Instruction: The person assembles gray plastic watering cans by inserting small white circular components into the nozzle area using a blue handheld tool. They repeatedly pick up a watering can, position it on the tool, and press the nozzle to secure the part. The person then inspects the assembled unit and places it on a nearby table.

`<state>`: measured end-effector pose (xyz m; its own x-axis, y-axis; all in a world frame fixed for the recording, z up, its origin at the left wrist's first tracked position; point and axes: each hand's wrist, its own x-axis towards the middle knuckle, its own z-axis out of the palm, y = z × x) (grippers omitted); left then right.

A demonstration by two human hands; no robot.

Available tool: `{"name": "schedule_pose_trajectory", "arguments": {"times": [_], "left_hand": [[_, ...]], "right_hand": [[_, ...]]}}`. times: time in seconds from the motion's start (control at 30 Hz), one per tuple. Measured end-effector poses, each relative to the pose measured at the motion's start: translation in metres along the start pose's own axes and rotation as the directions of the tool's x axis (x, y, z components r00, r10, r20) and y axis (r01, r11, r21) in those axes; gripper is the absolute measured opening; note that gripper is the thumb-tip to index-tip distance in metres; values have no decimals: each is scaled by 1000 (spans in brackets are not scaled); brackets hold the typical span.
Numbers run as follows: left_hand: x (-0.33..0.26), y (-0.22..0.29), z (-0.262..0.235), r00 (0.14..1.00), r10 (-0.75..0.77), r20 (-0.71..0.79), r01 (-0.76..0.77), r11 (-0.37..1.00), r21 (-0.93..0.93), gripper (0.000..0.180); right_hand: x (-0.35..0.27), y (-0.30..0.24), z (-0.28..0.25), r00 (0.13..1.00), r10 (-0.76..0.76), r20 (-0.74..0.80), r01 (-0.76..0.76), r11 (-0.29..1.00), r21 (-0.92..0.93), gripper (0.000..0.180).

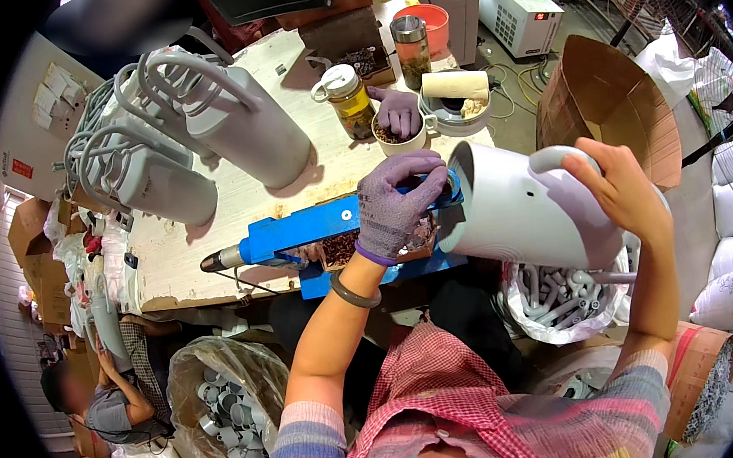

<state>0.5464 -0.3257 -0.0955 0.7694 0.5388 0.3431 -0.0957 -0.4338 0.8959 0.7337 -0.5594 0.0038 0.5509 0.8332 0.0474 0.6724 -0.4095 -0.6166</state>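
Gray cylinder (513,207), clamped by the right hand (622,185) toward three o'clock, seemingly mid-positioning, needed steadying; the left hand (396,202) hid its grip.

Grey container (513,212) of smooth, matt plastic

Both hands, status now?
Left hand: fingers curled at the blue tool; grip on anything cannot be told.
Right hand: closed, holding the grey tank.

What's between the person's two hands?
The head view shows a grey cylinder and the blue tool's right end between the gloved left hand and bare right hand.
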Motion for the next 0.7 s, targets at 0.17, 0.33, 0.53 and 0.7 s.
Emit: {"name": "schedule_pose_trajectory", "arguments": {"times": [0.17, 0.33, 0.53, 0.7], "left_hand": [[-9, 10, -11, 994, -83, -65, 68, 976, -208, 47], [-34, 14, -22, 909, -405, 101, 408, 810, -420, 35], [-34, 6, -6, 877, -480, 9, 453, 820, -349, 43], [-32, -1, -1, 863, -505, 17, 486, 821, -298, 43]], "right_hand": [[31, -26, -2, 992, -112, 57, 116, 990, -80, 35], [67, -59, 16, 974, -176, 140, 206, 949, -240, 52], [87, -71, 41, 962, -227, 151, 265, 906, -330, 60], [93, -63, 48, 963, -212, 166, 256, 910, -326, 59]]}}
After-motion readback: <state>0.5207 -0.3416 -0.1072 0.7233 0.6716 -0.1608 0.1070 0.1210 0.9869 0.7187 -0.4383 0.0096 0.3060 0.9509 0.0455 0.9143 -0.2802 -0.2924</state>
